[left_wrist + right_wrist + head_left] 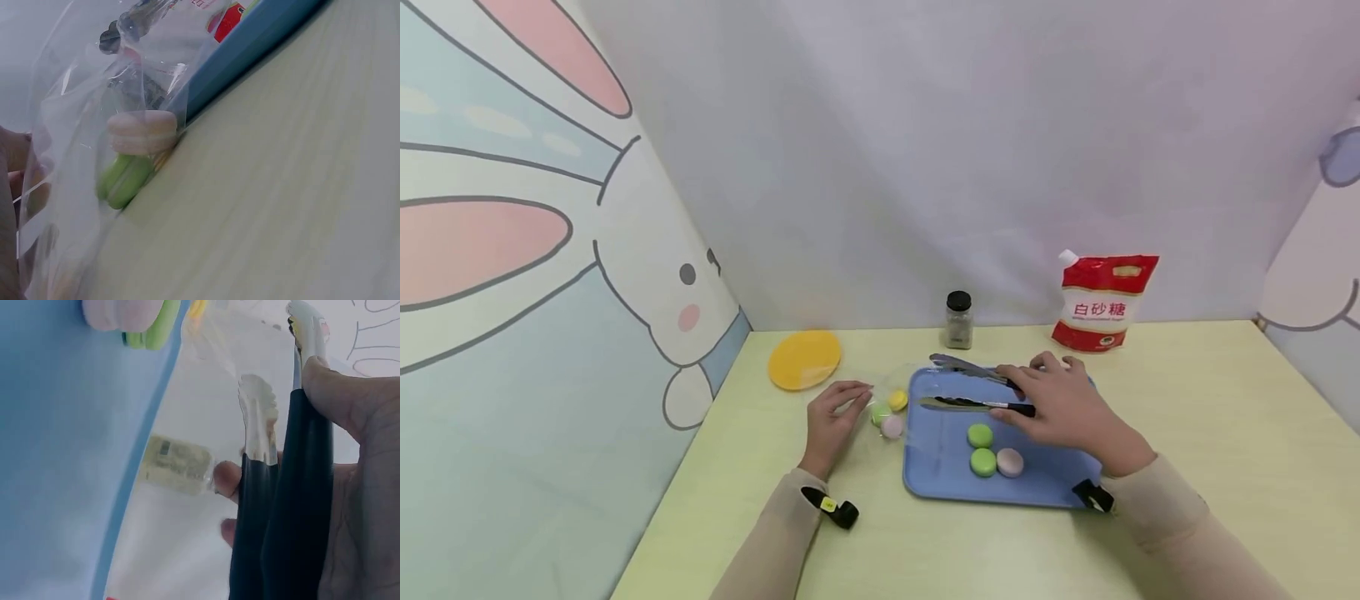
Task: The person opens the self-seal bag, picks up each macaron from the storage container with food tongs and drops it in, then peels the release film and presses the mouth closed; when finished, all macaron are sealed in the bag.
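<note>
My left hand (833, 425) pinches the edge of a clear plastic bag (72, 134) left of the blue tray (940, 471). Inside the bag lie a yellow macaron (898, 400), a green macaron (125, 181) and a pale pink macaron (142, 132). Over the tray, my right hand (1067, 408) grips metal tongs (297, 487) by their black handles. The tong arms are spread, with nothing between their scalloped tips, which point left towards the bag. On the tray, two green macarons (983, 462) and a pale pink macaron (1010, 462) sit close together.
A round yellow plate (805, 360) lies at the back left. Behind the tray stands a small jar (958, 321) with a black lid. A red and white sugar pouch (1103, 304) stands at the back right, near the wall.
</note>
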Tool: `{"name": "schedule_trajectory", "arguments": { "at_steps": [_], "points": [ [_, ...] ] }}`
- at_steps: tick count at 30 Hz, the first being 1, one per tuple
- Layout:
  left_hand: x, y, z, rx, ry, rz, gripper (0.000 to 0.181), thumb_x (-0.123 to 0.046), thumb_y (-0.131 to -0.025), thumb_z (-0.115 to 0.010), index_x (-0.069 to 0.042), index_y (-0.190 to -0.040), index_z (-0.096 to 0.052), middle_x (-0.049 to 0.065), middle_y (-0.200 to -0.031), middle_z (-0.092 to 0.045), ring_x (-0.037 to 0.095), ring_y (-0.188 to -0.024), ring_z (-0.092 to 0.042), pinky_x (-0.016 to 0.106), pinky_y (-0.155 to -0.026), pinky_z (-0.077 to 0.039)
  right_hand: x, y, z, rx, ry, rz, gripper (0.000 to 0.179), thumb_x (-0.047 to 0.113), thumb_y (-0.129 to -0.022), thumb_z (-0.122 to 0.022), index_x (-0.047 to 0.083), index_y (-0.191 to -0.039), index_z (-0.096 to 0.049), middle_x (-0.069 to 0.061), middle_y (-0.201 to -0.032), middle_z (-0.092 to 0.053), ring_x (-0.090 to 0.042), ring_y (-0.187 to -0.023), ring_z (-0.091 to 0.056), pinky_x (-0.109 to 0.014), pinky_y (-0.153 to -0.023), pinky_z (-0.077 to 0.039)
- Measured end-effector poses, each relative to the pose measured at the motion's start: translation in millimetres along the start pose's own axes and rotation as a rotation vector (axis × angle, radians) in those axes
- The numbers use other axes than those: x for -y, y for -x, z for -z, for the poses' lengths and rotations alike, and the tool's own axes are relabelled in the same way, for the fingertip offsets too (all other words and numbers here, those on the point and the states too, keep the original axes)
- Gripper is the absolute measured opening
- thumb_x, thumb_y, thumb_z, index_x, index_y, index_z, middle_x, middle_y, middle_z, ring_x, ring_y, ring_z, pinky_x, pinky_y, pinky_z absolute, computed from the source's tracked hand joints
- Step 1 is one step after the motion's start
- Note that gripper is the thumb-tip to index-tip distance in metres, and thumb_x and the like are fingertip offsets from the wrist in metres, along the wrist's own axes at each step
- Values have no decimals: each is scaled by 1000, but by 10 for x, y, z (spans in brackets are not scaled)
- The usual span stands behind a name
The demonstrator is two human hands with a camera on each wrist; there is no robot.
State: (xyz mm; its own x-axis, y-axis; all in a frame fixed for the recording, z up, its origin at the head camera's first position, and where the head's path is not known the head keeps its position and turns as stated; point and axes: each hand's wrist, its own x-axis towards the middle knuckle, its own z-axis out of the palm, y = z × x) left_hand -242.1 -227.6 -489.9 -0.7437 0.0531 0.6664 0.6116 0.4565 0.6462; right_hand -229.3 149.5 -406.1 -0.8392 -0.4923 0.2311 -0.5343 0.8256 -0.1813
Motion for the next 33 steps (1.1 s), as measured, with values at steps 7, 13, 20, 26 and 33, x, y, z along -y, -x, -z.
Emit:
{"name": "schedule_trajectory", "arguments": {
  "at_steps": [7,13,20,26,33],
  "points": [
    [0,-50,-67,-3,3,-12,12,-7,-90,-76,-3,-100,-79,6,-103,-74,22,-96,-70,25,-91,-53,-245,301,30,20,-100,-113,66,53,-92,-66,13,-141,-48,-1,-93,-59,-12,-69,-51,-28,-53,-42],
    [32,-34,-78,-15,5,-32,11,1,-87,-76,2,-98,-78,13,-100,-74,30,-94,-70,24,-91,-53,-380,777,-58,17,-117,-182,58,59,-91,-66,15,-128,-54,7,-71,-44,-8,-58,-43,-27,-48,-33],
    [22,3,1,-7,0,5,11,-9,-89,-77,-7,-100,-81,2,-102,-74,19,-96,-70,23,-91,-52,-585,1184,-218,-19,-161,-256,66,62,-85,-72,16,-130,-59,7,-70,-41,-7,-60,-40,-27,-51,-29],
    [17,-11,38,-16,21,-9,11,-9,-90,-77,-9,-100,-81,1,-102,-74,19,-96,-70,26,-91,-53,-712,1250,-344,-141,-234,-131,57,46,-82,-82,21,-128,-61,14,-77,-46,0,-58,-37,-21,-51,-28],
    [15,11,10,-5,23,-7,10,-8,-90,-77,-8,-99,-81,2,-101,-75,19,-95,-70,24,-90,-53,-701,1307,-359,-158,-170,-77,61,50,-76,-85,22,-126,-65,17,-80,-45,2,-57,-33,-20,-51,-27]
  ]
}}
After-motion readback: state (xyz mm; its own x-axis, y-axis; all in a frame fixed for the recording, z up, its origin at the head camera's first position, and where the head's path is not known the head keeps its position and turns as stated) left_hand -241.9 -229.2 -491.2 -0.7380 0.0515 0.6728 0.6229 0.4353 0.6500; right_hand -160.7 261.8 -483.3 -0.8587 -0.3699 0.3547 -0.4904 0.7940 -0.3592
